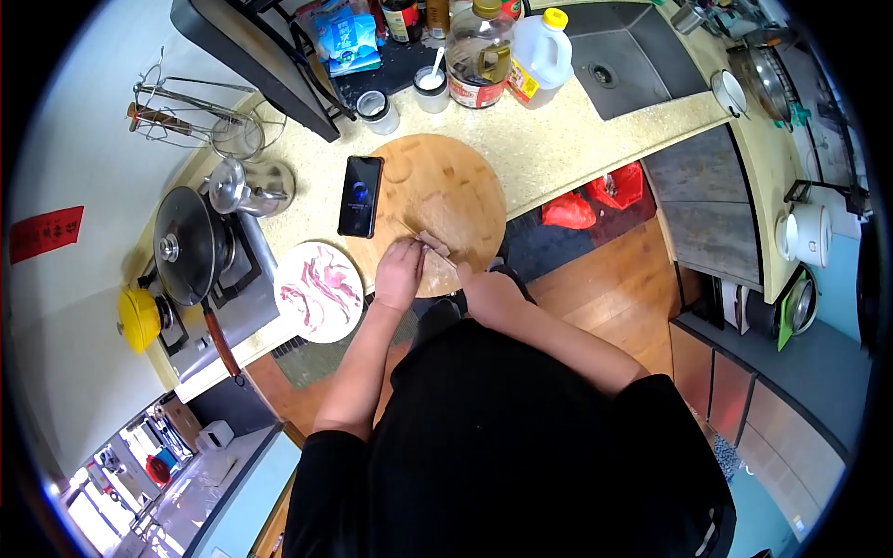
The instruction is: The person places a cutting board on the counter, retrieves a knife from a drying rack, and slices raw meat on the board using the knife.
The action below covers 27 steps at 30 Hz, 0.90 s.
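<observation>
My right hand (490, 294) is closed at the near edge of a round wooden cutting board (465, 177). It grips what looks like a knife (441, 255), seen nearly edge-on as a thin line running left across the board. Against a piece of meat (433, 244) beside the blade, my left hand (400, 270) presses with curled fingers. The fingertips partly hide the meat, and the knife's handle is hidden in my fist. Left of the board, a white plate (357, 312) holds pink and white meat slices (321, 288).
A phone (360, 197) lies over the board's left edge. Behind stand two small jars (377, 112), a large oil bottle (478, 60) and a white jug (541, 56). A lidded wok (186, 244) and a metal kettle (249, 186) are at left, a sink (642, 56) at right.
</observation>
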Tool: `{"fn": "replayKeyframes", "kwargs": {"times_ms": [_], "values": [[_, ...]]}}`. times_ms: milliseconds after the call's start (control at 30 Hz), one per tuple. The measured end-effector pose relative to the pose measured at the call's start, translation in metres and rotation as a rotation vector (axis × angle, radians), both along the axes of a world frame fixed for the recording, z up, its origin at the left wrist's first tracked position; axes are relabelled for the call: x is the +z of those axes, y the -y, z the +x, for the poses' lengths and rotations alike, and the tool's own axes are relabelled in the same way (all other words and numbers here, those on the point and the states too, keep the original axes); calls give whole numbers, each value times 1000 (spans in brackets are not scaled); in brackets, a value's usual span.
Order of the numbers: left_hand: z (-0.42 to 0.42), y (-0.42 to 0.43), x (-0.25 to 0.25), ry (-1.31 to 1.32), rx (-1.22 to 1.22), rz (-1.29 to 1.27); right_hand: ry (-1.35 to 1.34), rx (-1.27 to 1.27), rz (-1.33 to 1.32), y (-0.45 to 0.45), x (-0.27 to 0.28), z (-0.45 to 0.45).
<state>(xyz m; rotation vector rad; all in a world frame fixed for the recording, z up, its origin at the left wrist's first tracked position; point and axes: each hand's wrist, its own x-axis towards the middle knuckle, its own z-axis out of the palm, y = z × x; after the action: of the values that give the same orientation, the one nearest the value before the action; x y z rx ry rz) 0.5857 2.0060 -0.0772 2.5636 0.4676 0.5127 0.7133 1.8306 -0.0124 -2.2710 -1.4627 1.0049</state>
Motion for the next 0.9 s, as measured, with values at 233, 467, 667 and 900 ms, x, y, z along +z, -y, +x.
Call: {"fn": "replayKeyframes", "kwargs": {"times_ms": [233, 467, 667, 900], "values": [[2, -6, -6, -55, -47, 12, -61, -34, -86, 3, 0, -4], [-2, -10, -13, -120, -66, -60, -14, -113, -72, -43, -21, -14], [-11, 7, 11, -178, 252, 46, -30, -53, -62, 1, -20, 6], [-13, 3, 1, -240, 212, -144, 97, -87, -66, -7, -15, 49]]}}
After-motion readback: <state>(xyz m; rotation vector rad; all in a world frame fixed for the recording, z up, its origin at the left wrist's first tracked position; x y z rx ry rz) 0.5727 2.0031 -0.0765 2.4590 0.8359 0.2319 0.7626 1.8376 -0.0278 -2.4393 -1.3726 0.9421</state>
